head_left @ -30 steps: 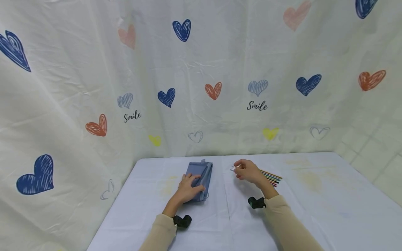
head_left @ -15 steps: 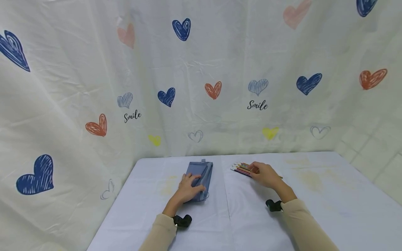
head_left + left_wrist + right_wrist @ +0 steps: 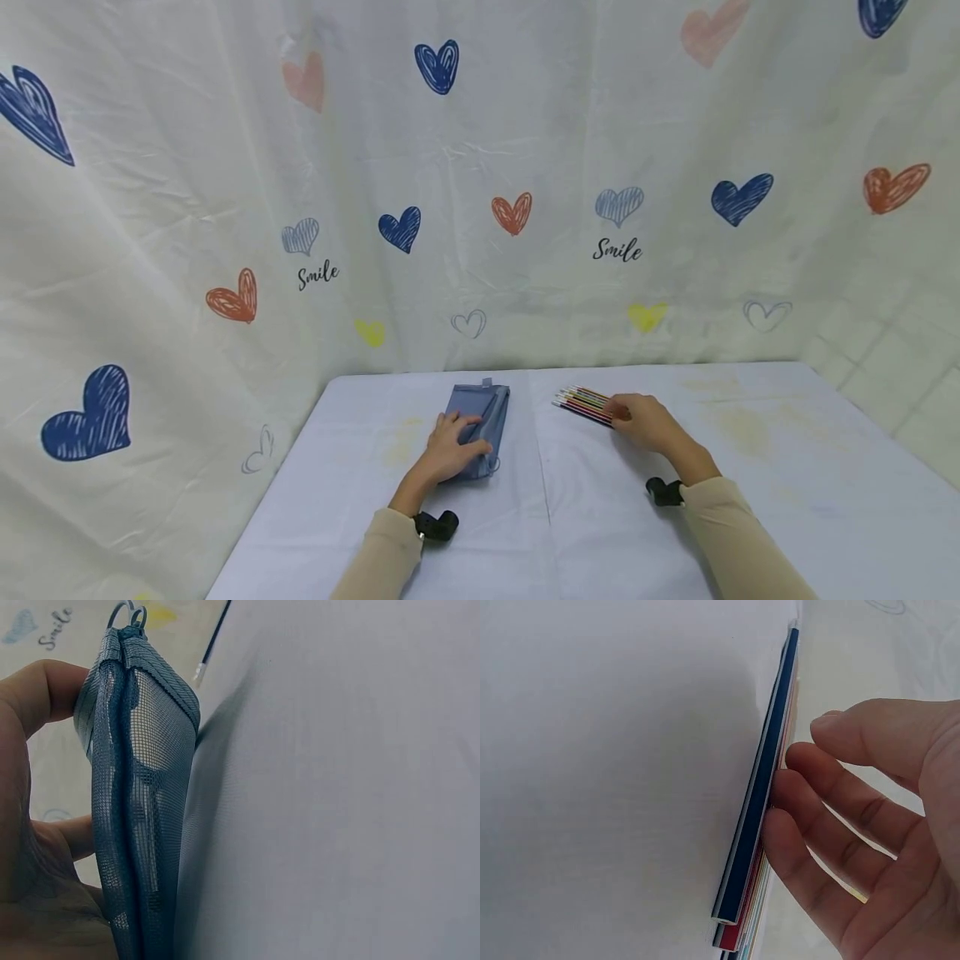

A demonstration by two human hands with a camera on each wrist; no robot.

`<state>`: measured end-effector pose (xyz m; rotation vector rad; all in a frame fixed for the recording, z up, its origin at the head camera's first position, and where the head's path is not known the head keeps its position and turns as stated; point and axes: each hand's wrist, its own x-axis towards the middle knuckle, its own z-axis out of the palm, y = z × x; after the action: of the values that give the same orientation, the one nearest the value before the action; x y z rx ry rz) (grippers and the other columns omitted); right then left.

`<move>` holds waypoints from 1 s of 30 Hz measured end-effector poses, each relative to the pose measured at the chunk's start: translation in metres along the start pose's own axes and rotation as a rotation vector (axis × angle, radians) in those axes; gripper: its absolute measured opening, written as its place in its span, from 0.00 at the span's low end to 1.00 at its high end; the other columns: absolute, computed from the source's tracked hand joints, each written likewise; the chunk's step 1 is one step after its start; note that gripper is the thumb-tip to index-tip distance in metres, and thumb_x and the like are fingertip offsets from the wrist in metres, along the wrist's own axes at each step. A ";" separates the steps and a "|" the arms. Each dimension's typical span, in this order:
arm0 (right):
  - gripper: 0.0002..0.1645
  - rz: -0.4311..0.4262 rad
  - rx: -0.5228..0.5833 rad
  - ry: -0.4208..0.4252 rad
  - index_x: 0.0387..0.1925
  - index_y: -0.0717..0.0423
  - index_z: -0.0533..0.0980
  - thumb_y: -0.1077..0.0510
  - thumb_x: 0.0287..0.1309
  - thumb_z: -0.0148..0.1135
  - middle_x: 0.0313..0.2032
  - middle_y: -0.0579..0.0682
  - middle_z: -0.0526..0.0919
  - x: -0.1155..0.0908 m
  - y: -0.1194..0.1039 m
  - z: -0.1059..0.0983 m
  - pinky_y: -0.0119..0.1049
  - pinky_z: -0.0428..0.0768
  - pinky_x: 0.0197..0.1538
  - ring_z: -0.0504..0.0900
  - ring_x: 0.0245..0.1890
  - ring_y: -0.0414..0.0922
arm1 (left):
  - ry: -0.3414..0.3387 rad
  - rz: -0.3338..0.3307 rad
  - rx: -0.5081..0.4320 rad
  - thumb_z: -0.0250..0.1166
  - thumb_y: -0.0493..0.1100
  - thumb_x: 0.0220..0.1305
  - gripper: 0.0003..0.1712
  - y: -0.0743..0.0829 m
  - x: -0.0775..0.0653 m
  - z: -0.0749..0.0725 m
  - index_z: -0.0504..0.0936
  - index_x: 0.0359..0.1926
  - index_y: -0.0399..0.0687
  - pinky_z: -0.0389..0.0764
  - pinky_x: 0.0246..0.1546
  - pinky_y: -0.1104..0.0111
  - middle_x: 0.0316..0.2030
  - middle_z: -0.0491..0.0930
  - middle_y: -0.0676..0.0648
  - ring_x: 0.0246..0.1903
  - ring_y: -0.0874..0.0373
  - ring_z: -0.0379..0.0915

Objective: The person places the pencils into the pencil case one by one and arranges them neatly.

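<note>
A flat blue mesh zip pouch (image 3: 470,400) lies on the table left of the middle. My left hand (image 3: 447,450) rests on top of it with fingers spread. In the left wrist view, the pouch's zipped edge (image 3: 124,787) and its pull rings show beside the thumb and fingers. To the right lies a bundle of colored pencils (image 3: 581,403), pale tips toward the left. My right hand (image 3: 651,425) is at their near right end, covering part of them. In the right wrist view, fingertips touch the bundle's side, by a dark blue pencil (image 3: 759,780), with the thumb held apart.
A white cloth with faint yellowish stains covers the table (image 3: 525,533). Behind it hangs a pale curtain (image 3: 540,300) printed with hearts. Dark wrist cameras sit on both wrists, such as the right camera (image 3: 664,492).
My right hand has slid rightward along the pencils, from their tips toward their other end, uncovering the tips. The left hand and the pouch have stayed in place.
</note>
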<state>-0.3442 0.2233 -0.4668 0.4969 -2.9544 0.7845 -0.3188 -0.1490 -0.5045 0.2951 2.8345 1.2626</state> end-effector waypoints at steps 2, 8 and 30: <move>0.09 -0.012 -0.010 -0.007 0.41 0.55 0.83 0.66 0.60 0.63 0.38 0.52 0.85 0.000 0.000 0.001 0.49 0.79 0.45 0.80 0.39 0.48 | 0.000 -0.004 0.004 0.67 0.60 0.58 0.39 -0.001 0.000 0.001 0.75 0.69 0.56 0.48 0.71 0.28 0.79 0.54 0.35 0.80 0.31 0.34; 0.10 -0.014 -0.021 -0.043 0.39 0.53 0.84 0.67 0.58 0.63 0.32 0.48 0.81 0.001 0.002 0.004 0.39 0.74 0.37 0.74 0.33 0.44 | -0.003 -0.003 0.009 0.67 0.61 0.58 0.39 -0.001 0.001 0.001 0.75 0.70 0.57 0.47 0.71 0.28 0.79 0.54 0.36 0.80 0.31 0.34; 0.15 -0.017 -0.028 -0.076 0.39 0.54 0.82 0.70 0.51 0.62 0.26 0.46 0.77 0.000 -0.005 0.006 0.35 0.72 0.27 0.72 0.25 0.42 | -0.010 -0.011 -0.004 0.66 0.61 0.59 0.38 -0.001 0.001 0.000 0.74 0.70 0.59 0.46 0.71 0.27 0.80 0.52 0.36 0.81 0.32 0.32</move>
<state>-0.3424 0.2166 -0.4696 0.5617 -3.0215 0.7376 -0.3194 -0.1496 -0.5051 0.2849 2.8211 1.2604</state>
